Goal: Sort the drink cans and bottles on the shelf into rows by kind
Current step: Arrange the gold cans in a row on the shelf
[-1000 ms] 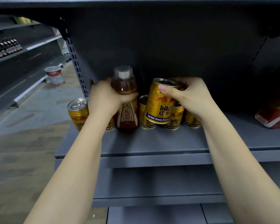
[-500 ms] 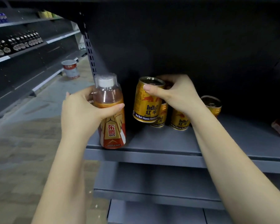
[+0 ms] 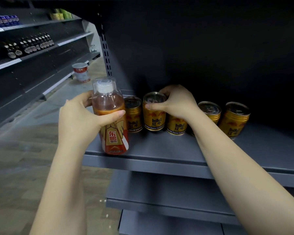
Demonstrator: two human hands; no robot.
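Note:
My left hand (image 3: 81,119) grips an amber drink bottle (image 3: 111,116) with a white cap and a red and gold label, held upright at the front left corner of the grey shelf (image 3: 159,150). My right hand (image 3: 175,100) is closed around the top of a gold Red Bull can (image 3: 154,116) that stands on the shelf. It is in a row with other gold cans: one to its left (image 3: 134,114), one under my wrist (image 3: 176,127), and two further right (image 3: 210,110) (image 3: 234,119).
A dark back panel closes the shelf behind the cans. Lower grey shelves (image 3: 168,197) jut out below. Across the aisle on the left are shelves with dark bottles (image 3: 29,46), and a white bucket (image 3: 81,72) stands on the floor.
My right hand has lowered the tilted Red Bull can upright onto the shelf in the row. My left hand drew the bottle out from among the cans to the shelf's front left corner.

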